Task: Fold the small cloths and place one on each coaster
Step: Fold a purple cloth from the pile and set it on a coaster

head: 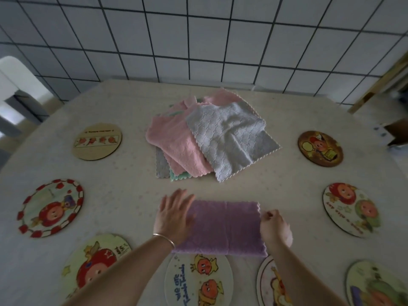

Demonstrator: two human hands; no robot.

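Lying near the table's point(123, 191) front edge, a purple cloth point(223, 228) sits folded between both hands. Left hand point(174, 215) rests flat on its left end, fingers spread and straight. Right hand point(273, 226) pinches the cloth's right edge with curled fingers. Behind it lies a pile of cloths point(205, 138), pink and grey on top. Round coasters point(97, 141) ring the table, all bare.
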